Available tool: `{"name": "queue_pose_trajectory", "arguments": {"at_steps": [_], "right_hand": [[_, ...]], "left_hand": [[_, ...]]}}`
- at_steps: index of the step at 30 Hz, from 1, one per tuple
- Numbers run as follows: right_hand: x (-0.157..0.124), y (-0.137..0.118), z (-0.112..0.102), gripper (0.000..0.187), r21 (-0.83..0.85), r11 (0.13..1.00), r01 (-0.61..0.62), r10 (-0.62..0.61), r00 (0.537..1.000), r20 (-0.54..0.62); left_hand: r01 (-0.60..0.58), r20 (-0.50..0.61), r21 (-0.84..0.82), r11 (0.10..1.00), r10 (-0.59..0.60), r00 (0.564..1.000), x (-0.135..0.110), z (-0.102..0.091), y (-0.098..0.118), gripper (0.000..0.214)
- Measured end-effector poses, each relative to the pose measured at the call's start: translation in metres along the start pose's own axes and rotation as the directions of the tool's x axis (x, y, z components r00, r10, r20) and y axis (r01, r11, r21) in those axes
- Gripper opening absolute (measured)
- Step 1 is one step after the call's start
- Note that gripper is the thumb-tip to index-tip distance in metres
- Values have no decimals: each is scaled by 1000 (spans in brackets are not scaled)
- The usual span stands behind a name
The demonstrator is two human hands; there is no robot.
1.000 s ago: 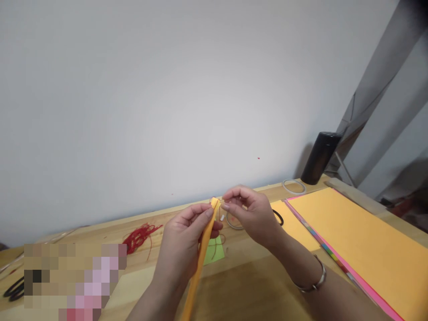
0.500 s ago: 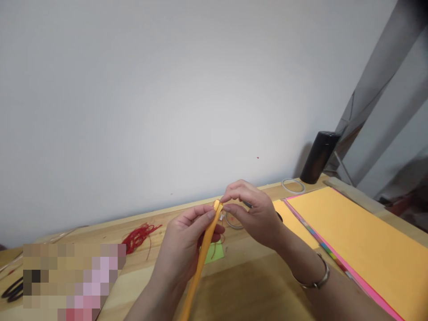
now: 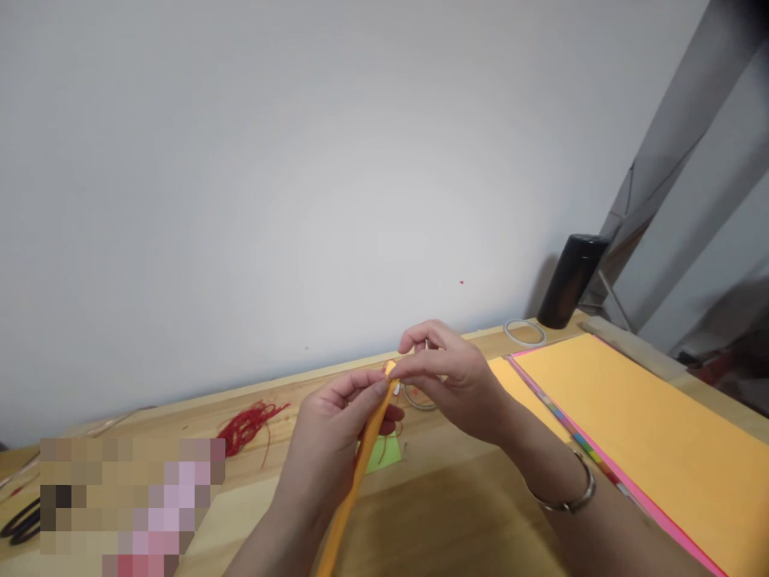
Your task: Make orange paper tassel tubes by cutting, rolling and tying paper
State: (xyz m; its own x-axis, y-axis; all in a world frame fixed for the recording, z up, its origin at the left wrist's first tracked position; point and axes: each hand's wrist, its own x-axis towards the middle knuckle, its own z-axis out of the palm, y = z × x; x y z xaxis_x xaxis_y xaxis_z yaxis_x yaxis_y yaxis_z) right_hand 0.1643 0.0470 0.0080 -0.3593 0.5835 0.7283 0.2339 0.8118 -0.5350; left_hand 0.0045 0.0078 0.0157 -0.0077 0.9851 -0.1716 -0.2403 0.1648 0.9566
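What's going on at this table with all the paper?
A person is working bare-handed over a wooden table. The left hand grips a long, narrow orange paper strip near its top, and the right hand pinches the strip's upper tip. A green slip and a clump of red thread lie on the table; big orange sheets lie to the right.

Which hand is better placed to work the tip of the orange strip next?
Probably the right hand: its fingertips pinch the orange strip at its tip; the left hand grips lower.
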Motion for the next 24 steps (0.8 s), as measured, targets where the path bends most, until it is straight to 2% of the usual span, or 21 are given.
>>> {"name": "queue_pose_trajectory", "arguments": {"at_steps": [16, 24], "right_hand": [[1, 2, -2, 20, 19, 999, 38, -39, 998, 49], [1, 3, -2, 17, -36, 998, 44, -43, 998, 36]], "left_hand": [[-27, -24, 76, 997, 29, 999, -3, 3, 0, 19], [-40, -46, 158, 987, 48, 998, -3, 2, -1, 21]]}}
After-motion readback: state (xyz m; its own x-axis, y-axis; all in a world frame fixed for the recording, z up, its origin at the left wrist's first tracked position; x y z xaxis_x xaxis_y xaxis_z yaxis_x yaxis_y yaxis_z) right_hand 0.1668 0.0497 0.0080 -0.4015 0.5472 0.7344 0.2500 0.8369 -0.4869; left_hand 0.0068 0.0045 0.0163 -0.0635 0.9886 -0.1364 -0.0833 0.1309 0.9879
